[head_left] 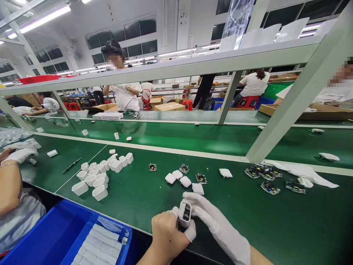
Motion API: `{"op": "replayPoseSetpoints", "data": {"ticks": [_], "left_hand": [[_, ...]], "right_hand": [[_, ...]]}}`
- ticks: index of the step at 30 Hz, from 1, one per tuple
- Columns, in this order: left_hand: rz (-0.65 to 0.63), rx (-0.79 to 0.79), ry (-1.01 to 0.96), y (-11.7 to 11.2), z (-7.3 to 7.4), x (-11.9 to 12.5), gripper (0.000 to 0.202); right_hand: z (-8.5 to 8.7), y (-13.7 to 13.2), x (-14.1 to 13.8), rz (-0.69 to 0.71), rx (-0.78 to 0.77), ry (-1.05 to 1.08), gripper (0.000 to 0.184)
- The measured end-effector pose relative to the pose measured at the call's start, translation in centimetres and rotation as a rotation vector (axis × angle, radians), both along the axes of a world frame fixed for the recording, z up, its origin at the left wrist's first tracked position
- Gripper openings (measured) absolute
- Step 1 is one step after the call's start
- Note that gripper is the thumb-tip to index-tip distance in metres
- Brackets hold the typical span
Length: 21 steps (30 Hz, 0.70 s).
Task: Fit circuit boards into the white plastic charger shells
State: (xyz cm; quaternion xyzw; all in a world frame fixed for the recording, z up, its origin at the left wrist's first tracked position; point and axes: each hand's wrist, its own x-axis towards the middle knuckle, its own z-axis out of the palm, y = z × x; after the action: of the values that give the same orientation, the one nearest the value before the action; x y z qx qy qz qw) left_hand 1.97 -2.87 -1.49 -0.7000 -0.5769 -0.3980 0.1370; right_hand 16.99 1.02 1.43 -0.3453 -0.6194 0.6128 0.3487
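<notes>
A: Where is the piece?

B: White housing (184, 222), at the near edge of the worktop (248, 221), open end toward the viewer. A dark insert (187, 211) shows inside, its detail too small to read.

A: State of each hand?

B: Left hand (168, 231), white cots on thumb and finger, closed around the housing. Right hand (213, 219), gloved, fingers extended and curved at its far rim and side; whether they press, cannot tell.

A: Step?

B: Judged: the insert is being settled or checked in the housing. A next move would call for a firm left grip, the mouth kept level and the right fingertips clear of the opening.

A: Surroundings, going outward?

B: Flat white caps (185, 182) just beyond the right fingertips, the closest obstacle to a forward reach. Loose circuit boards (201, 179) among and near them. More housings (100, 193) clustered to the left, mouths up where visible; a dark slim tool (72, 165) past these. To the right, a heap of boards (264, 171) with a white cloth-like item (311, 175) behind.

A: Further?

B: Blue bin (35, 239) below the left edge, rows of white units (96, 244) in its inner tray. A co-worker's gloved hand (21, 155) at far left, well apart. A sloping post (289, 99) limits reach forward-right.
</notes>
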Motion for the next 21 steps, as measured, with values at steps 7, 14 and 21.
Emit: {"op": "replayPoseSetpoints", "data": {"ticks": [7, 14, 21], "left_hand": [[-0.072, 0.014, -0.029, -0.5, 2.1, -0.8, 0.023], [-0.178, 0.163, -0.037, -1.1, 2.3, -1.0, 0.020], [-0.194, 0.114, -0.053, -0.8, 1.5, -1.0, 0.023]], "right_hand": [[0.7, -2.2, 2.4, -0.139, 1.056, -0.311, 0.053], [0.4, -3.6, 1.8, -0.310, 0.861, -0.297, 0.045], [1.3, -3.6, 0.8, -0.290, 0.770, -0.208, 0.030]]}}
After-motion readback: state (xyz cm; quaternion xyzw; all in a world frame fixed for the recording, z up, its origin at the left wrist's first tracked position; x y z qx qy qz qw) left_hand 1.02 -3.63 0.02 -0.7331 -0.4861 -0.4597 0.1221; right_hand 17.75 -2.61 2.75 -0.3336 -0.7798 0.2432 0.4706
